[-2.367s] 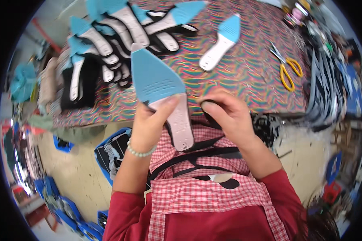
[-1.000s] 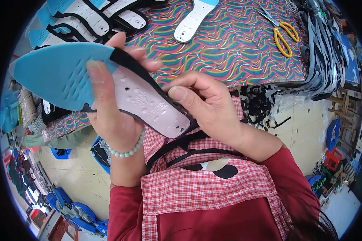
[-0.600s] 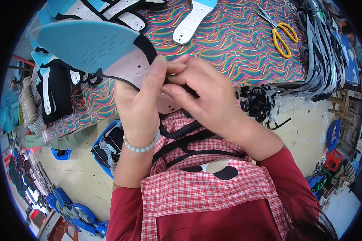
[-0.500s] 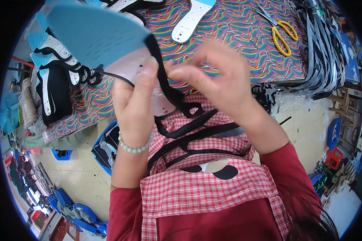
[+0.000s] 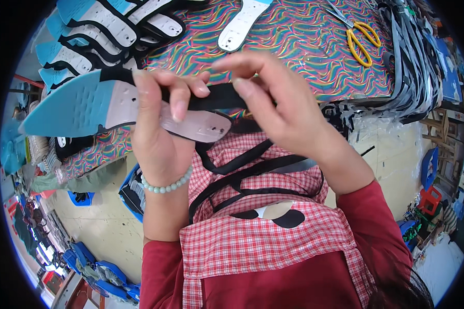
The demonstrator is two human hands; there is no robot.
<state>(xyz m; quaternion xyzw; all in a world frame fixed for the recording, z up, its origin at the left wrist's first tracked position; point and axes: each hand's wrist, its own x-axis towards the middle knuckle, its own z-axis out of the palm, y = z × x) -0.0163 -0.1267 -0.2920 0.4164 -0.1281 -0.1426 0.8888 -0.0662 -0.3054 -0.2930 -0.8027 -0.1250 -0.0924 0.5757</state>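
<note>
My left hand (image 5: 154, 113) is closed around the middle of a shoe insole (image 5: 206, 126), white at the heel and blue at the forefoot, its blue end pointing left. Black edging runs along part of its rim. A black fabric strip (image 5: 219, 98) stretches from the insole's far edge toward my right hand (image 5: 288, 110). The right thumb presses on the strip's end while the index finger is lifted off it; the other fingertips are partly hidden. Across my lap, on the red checked apron (image 5: 263, 232), lie loops of black strip (image 5: 237, 165).
Blue-and-white insoles with black strips (image 5: 108, 26) are piled at the far left of the patterned tablecloth (image 5: 294, 31). Another insole (image 5: 242, 23) lies at the far middle. Yellow-handled scissors (image 5: 357, 49) rest at the right, beside a hanging bundle of grey and black strips (image 5: 415, 62).
The insole has swung from tilted up toward the far left to lying nearly level, lower down. The black strip now runs straight toward my right hand, which has moved slightly left.
</note>
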